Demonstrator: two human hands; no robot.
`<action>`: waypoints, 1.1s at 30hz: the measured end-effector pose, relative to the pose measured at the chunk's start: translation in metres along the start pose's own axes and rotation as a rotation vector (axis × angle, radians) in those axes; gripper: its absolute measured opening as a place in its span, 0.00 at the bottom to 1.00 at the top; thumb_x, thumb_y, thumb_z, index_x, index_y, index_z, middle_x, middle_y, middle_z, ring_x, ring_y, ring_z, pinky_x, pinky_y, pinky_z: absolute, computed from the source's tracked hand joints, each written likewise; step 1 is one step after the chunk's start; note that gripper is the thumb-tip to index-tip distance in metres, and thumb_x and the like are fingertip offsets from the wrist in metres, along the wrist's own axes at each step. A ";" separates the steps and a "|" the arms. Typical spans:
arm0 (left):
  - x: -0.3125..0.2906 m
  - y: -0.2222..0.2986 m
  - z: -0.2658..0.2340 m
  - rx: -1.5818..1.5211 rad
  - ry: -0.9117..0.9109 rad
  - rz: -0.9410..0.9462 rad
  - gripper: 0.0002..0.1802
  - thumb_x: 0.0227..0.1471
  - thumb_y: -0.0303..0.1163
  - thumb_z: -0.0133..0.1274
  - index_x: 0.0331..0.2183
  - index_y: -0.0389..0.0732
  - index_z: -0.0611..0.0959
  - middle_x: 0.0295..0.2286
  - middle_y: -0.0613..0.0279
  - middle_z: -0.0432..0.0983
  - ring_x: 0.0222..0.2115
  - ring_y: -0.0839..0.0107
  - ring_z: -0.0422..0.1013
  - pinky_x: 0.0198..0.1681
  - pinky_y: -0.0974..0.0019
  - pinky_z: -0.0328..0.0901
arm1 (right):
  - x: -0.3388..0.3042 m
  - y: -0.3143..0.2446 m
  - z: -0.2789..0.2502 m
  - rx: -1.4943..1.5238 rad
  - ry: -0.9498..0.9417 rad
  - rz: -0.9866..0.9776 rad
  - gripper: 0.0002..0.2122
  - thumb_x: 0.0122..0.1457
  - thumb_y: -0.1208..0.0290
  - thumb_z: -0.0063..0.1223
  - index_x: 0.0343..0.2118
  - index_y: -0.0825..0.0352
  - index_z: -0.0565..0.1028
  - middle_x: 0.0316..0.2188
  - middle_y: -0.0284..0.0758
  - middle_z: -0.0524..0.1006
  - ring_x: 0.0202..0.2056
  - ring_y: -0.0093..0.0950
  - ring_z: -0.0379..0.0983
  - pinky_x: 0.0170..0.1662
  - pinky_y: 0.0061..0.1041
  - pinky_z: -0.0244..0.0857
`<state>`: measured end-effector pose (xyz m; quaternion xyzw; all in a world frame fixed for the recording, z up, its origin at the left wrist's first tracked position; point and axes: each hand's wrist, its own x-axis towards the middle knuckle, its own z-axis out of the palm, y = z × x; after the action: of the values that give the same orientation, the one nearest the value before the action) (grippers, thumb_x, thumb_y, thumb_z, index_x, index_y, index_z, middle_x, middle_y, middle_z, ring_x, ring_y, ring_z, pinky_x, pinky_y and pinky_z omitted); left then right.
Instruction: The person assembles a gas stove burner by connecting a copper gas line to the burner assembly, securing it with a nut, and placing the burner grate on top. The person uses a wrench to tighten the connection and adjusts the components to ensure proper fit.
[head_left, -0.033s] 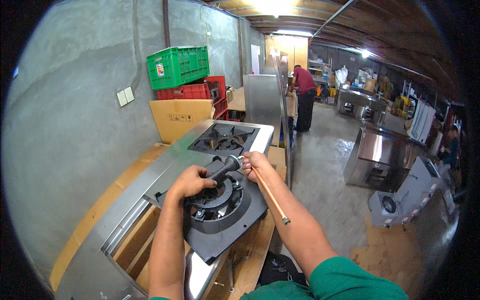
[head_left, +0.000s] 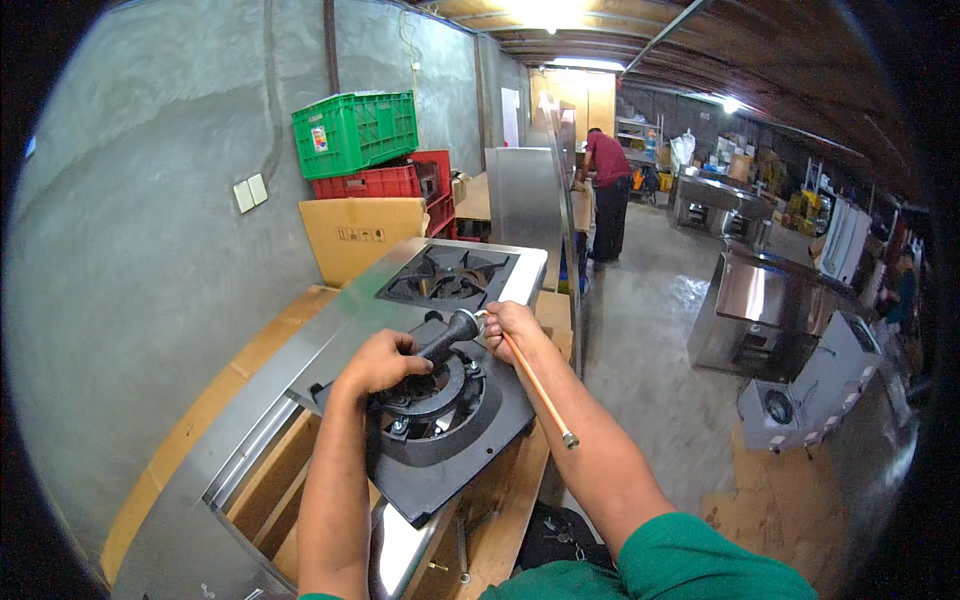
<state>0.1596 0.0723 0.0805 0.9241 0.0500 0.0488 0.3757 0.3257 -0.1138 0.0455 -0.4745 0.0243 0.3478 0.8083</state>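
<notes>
My left hand (head_left: 378, 362) is wrapped round the black burner pipe (head_left: 450, 340), whose flared mouth points to the right. This pipe belongs to a cast-iron gas burner (head_left: 425, 395) that rests on a square black plate (head_left: 495, 430), tilted over the stove's near end. My right hand (head_left: 508, 325) is closed on a thin copper tube (head_left: 538, 388), right at the flared mouth. The tube's free end, with a metal fitting, hangs over my right forearm. My fingers hide the exact joint between tube and pipe.
Beyond is the steel stove top (head_left: 340, 325) with a second black burner grate (head_left: 450, 278). A wrench (head_left: 462, 550) lies on the wooden bench below. Green (head_left: 355, 135) and red crates stand by the wall. Another person (head_left: 608, 190) bends over a far table; steel cabinets (head_left: 755, 305) stand right.
</notes>
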 end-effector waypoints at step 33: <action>-0.008 0.012 -0.008 0.032 0.008 0.024 0.18 0.42 0.40 0.65 0.32 0.35 0.86 0.24 0.59 0.80 0.26 0.69 0.74 0.33 0.63 0.67 | 0.013 0.013 0.027 -0.092 0.369 -0.319 0.05 0.56 0.73 0.48 0.24 0.64 0.68 0.13 0.28 0.62 0.11 0.21 0.56 0.12 0.23 0.48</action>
<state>0.1516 0.0679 0.0946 0.9303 0.0412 0.0562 0.3602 0.3203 -0.0820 0.0457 -0.5639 0.0803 0.1239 0.8125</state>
